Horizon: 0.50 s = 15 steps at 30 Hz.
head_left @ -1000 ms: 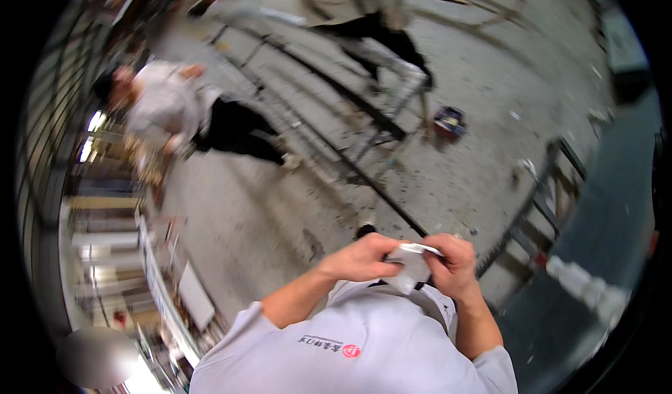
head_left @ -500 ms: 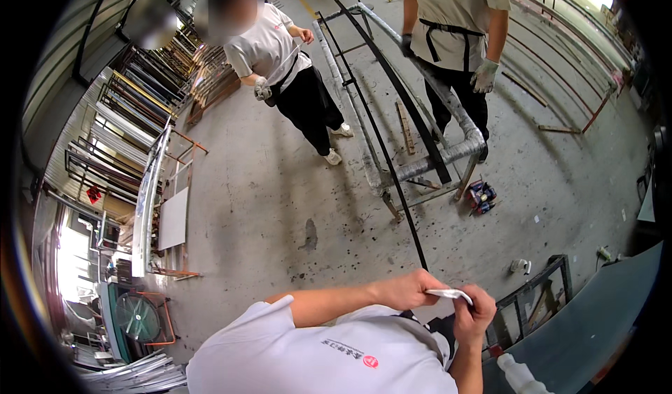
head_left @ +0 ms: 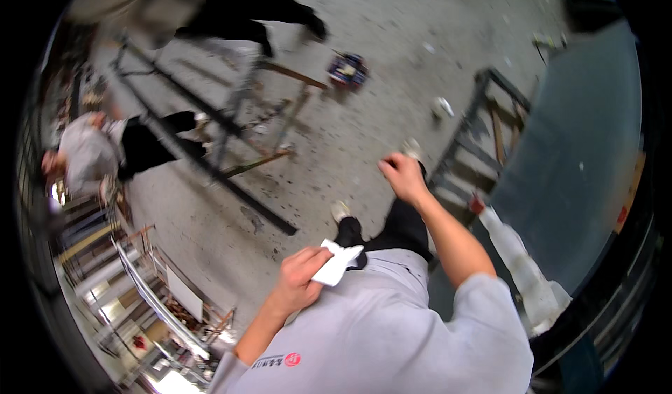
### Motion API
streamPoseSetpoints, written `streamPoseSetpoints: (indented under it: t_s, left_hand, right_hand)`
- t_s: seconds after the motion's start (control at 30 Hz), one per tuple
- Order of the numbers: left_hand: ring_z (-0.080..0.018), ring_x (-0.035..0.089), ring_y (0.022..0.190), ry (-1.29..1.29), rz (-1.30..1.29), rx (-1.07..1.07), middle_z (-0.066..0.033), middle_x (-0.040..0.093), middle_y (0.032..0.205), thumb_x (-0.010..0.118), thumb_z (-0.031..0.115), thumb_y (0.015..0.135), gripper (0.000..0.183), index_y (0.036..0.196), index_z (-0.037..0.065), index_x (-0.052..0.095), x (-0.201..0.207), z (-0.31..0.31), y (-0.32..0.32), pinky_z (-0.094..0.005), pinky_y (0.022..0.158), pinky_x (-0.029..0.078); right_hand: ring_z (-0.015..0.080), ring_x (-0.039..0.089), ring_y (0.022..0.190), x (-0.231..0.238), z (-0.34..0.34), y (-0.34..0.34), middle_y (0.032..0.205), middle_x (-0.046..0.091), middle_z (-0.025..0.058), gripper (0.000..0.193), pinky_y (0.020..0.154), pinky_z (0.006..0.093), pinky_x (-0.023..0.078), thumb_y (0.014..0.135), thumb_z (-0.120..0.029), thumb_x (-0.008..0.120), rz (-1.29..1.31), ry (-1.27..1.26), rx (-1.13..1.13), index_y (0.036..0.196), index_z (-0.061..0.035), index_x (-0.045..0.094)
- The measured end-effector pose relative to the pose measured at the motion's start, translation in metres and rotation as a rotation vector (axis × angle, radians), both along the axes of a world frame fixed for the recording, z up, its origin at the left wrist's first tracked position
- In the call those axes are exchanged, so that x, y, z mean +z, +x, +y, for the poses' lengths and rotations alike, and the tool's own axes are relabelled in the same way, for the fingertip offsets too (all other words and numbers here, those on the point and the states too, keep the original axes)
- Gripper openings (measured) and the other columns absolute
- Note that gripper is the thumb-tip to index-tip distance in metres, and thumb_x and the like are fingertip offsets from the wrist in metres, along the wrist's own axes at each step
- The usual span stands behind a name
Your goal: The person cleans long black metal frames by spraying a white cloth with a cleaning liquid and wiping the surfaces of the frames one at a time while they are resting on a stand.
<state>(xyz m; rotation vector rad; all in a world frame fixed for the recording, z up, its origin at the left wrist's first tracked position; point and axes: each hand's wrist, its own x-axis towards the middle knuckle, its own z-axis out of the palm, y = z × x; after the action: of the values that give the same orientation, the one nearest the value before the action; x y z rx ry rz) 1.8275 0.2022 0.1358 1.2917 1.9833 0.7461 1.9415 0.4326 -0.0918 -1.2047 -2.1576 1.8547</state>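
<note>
My left hand is closed on a folded white sheet, of tissue or thin cloth, in front of my waist. The sheet's loose corners stick out past the fingers toward the right. My right hand is held out ahead over my leg, with its fingers curled in. Nothing shows in that hand, and it is apart from the sheet. Both forearms are bare below the sleeves of a light grey shirt.
On the left, long dark bars lie on a wrapped metal stand, two people beside it. A box of blue and red items sits on the floor. On the right are a dark metal frame, a grey-green panel and a white wrapped object.
My hands have parted: the right let go of the white sheet and reached forward, while the left keeps it. The view has swung right, moving the stand and people leftward.
</note>
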Motion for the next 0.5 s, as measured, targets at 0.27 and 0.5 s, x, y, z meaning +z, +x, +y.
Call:
streamPoseSetpoints:
  t_s: [0.27, 0.5]
  left_hand:
    - [-0.0346, 0.07, 0.099, -0.631, -0.775, -0.02, -0.0206, 0.07, 0.113, 0.065, 0.005, 0.083, 0.035, 0.117, -0.002, 0.068, -0.07, 0.128, 0.053, -0.0366, 0.089, 0.054]
    - [-0.03, 0.068, 0.105, -0.832, -0.752, 0.215, -0.0206, 0.07, 0.115, 0.065, 0.008, 0.089, 0.033, 0.12, -0.005, 0.066, -0.117, 0.174, 0.071, -0.0344, 0.094, 0.051]
  right_hand:
    - [0.0401, 0.066, 0.106, -0.305, 0.2, 0.12, 0.108, 0.069, 0.0261, 0.033, 0.092, 0.0474, 0.052, 0.086, -0.027, 0.066, -0.727, 0.033, -0.207, 0.104, -0.0002, 0.071]
    - [0.0411, 0.067, 0.105, -0.444, 0.277, 0.107, 0.109, 0.07, 0.021, 0.04, 0.087, 0.0505, 0.054, 0.087, -0.035, 0.07, -0.917, 0.088, -0.166, 0.111, -0.004, 0.066]
